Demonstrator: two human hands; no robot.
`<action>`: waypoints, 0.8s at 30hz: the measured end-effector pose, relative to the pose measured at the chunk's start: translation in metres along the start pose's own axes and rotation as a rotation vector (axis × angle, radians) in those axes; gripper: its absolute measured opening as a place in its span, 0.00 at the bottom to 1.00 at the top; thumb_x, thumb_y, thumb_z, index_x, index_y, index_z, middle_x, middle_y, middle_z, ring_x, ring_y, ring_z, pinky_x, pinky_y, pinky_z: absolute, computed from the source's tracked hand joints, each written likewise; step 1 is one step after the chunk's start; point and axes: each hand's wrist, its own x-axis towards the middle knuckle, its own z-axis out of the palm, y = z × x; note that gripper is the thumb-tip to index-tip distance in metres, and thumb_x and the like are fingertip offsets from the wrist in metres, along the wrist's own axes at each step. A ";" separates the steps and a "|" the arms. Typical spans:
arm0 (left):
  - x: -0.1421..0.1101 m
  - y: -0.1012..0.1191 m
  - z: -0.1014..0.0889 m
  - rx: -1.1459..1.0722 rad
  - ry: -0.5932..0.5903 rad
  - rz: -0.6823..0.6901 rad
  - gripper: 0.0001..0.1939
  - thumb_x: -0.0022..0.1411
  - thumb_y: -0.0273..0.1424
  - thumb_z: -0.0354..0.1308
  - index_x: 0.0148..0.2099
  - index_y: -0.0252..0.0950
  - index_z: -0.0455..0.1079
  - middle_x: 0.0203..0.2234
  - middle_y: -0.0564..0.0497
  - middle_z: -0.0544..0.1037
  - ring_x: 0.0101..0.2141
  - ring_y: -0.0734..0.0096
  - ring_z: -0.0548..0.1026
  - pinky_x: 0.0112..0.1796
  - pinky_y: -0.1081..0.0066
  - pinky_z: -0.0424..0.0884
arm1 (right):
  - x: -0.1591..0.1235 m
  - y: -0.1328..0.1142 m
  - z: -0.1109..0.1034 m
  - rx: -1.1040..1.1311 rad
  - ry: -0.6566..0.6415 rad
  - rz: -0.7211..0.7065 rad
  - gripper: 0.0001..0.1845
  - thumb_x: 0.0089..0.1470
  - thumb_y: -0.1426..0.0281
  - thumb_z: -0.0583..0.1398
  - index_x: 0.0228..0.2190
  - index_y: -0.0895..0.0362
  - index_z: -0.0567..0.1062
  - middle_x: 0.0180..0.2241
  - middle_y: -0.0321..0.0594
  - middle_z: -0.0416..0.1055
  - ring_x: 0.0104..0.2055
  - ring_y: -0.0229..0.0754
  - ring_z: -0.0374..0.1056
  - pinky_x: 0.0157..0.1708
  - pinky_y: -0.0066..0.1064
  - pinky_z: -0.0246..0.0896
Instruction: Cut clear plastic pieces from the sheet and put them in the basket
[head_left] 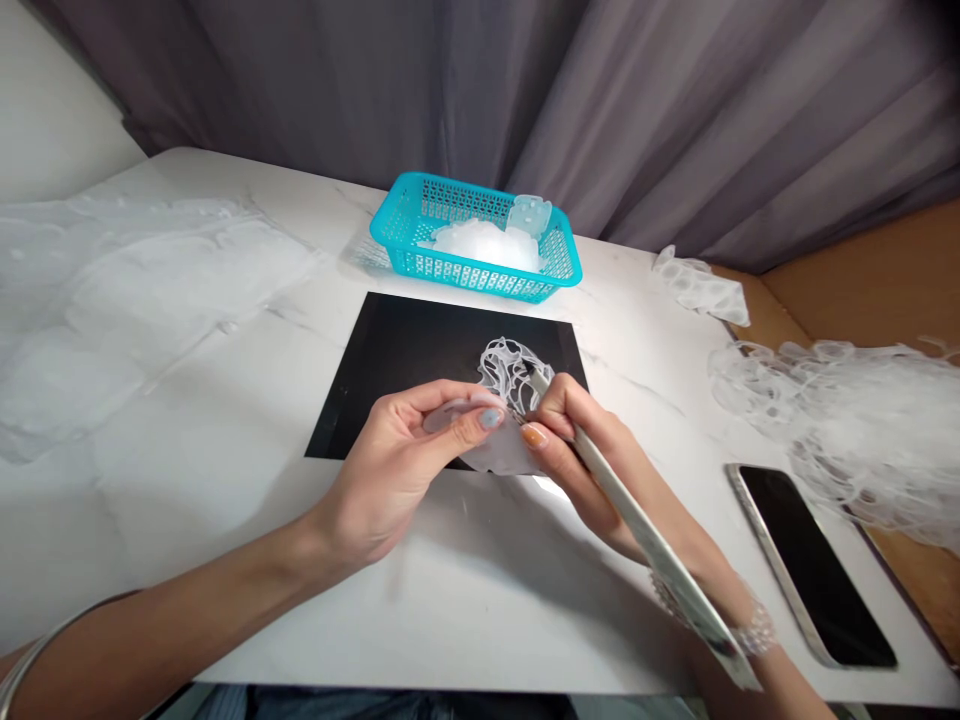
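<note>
My left hand (405, 450) is closed on a thin, translucent white sheet piece (501, 458), pinching its upper edge between thumb and fingers. My right hand (581, 450) has its fingers wrapped round a long, flat, pale tool (637, 520) with a dark tip, its long end slanting back over the wrist. The right thumb and fingertips also touch the edge of the sheet piece. A lacy white web of cut-out scrap (506, 365) stands out just beyond both hands, above a black mat (405, 350). Where the scrap joins the sheet piece is hidden by fingers.
A turquoise basket (480, 278) with white translucent pieces stands behind the mat. Bagged white sheets (150, 290) lie left. A heap of lacy scraps (885, 430) and a phone (814, 565) are at the right, with a small perforated white bundle (701, 285) farther back.
</note>
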 end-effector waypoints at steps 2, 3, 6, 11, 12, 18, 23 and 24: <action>0.000 0.000 0.000 0.001 0.005 -0.001 0.05 0.55 0.35 0.71 0.33 0.41 0.81 0.29 0.55 0.80 0.33 0.77 0.73 0.36 0.78 0.69 | 0.000 0.001 0.000 -0.014 -0.001 -0.012 0.16 0.68 0.65 0.51 0.28 0.51 0.51 0.24 0.28 0.50 0.23 0.35 0.45 0.21 0.28 0.45; 0.000 0.000 0.000 0.001 0.006 -0.003 0.05 0.55 0.35 0.71 0.33 0.41 0.81 0.29 0.55 0.80 0.32 0.77 0.73 0.36 0.78 0.69 | 0.000 0.002 0.000 -0.022 0.000 -0.017 0.16 0.68 0.65 0.51 0.28 0.51 0.51 0.24 0.28 0.50 0.23 0.35 0.45 0.21 0.28 0.45; 0.000 -0.001 0.000 0.002 0.015 -0.004 0.06 0.55 0.35 0.71 0.33 0.40 0.80 0.29 0.54 0.80 0.33 0.75 0.73 0.36 0.76 0.69 | 0.000 0.004 0.000 -0.035 0.004 -0.020 0.16 0.68 0.65 0.51 0.28 0.51 0.52 0.24 0.28 0.49 0.23 0.35 0.45 0.21 0.28 0.45; 0.000 -0.001 0.000 0.009 0.008 0.003 0.06 0.55 0.35 0.71 0.34 0.39 0.80 0.30 0.53 0.80 0.34 0.73 0.74 0.38 0.74 0.69 | -0.001 0.005 0.000 -0.036 0.009 -0.021 0.16 0.68 0.65 0.51 0.28 0.52 0.52 0.24 0.29 0.50 0.23 0.35 0.44 0.22 0.28 0.45; 0.000 -0.001 -0.001 0.012 0.004 0.004 0.06 0.55 0.35 0.71 0.34 0.39 0.80 0.30 0.54 0.80 0.34 0.74 0.73 0.38 0.75 0.69 | -0.001 0.005 0.000 -0.035 0.013 -0.022 0.16 0.68 0.65 0.51 0.28 0.52 0.52 0.24 0.29 0.50 0.24 0.35 0.44 0.22 0.28 0.45; 0.002 0.000 -0.002 0.007 -0.006 -0.034 0.07 0.57 0.36 0.70 0.35 0.38 0.79 0.30 0.54 0.79 0.33 0.76 0.72 0.37 0.75 0.68 | 0.001 0.011 0.003 0.101 0.083 0.057 0.17 0.67 0.60 0.53 0.28 0.51 0.53 0.24 0.29 0.51 0.23 0.35 0.46 0.22 0.29 0.46; 0.006 -0.001 -0.007 -0.085 0.016 -0.121 0.10 0.57 0.37 0.70 0.40 0.38 0.79 0.33 0.52 0.80 0.34 0.72 0.75 0.38 0.71 0.69 | 0.011 0.046 -0.013 -0.013 0.293 0.158 0.19 0.65 0.56 0.54 0.29 0.50 0.52 0.23 0.28 0.49 0.22 0.36 0.47 0.23 0.30 0.45; 0.007 -0.002 -0.008 -0.110 0.012 -0.146 0.12 0.56 0.37 0.70 0.42 0.38 0.80 0.33 0.52 0.80 0.34 0.72 0.76 0.39 0.70 0.70 | 0.013 0.056 -0.018 -0.135 0.329 0.176 0.18 0.65 0.57 0.54 0.29 0.51 0.52 0.23 0.28 0.50 0.23 0.36 0.48 0.24 0.30 0.45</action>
